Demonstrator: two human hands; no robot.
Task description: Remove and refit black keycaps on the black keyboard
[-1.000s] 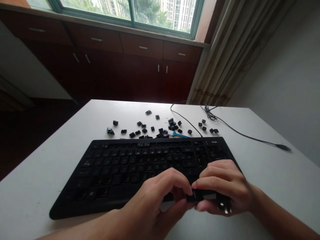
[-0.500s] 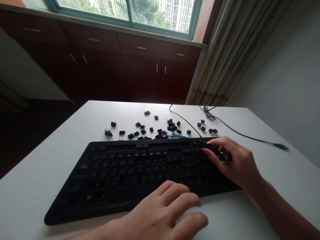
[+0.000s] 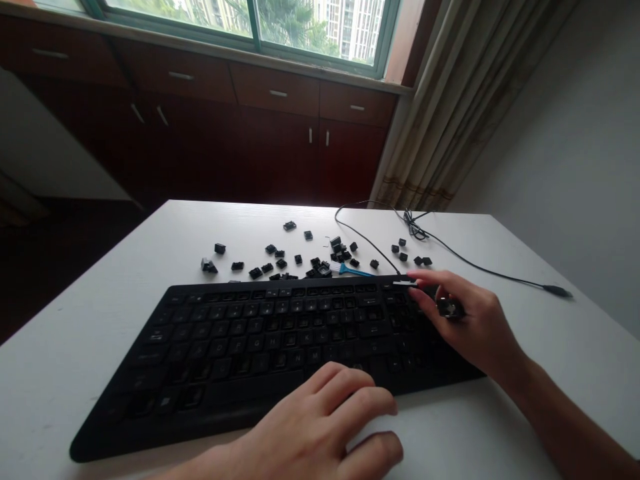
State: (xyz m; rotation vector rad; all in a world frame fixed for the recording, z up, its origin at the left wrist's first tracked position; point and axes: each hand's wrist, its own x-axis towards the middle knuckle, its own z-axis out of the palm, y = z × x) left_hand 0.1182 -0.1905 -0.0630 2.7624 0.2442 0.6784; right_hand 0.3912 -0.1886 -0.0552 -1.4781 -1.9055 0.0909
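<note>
At the keyboard's point(image 3: 280, 347) far-right edge – right hand point(image 3: 467, 320) pinching, seemingly, a keycap point(image 3: 404, 283); left hand point(image 3: 320, 427) rests, fingers loose.

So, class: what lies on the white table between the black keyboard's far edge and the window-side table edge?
In the head view: scattered loose black keycaps, a small blue brush and the black cable.

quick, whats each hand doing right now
Left hand: open, empty, fingers resting on the keyboard.
Right hand: closed around a small dark tool.
</note>
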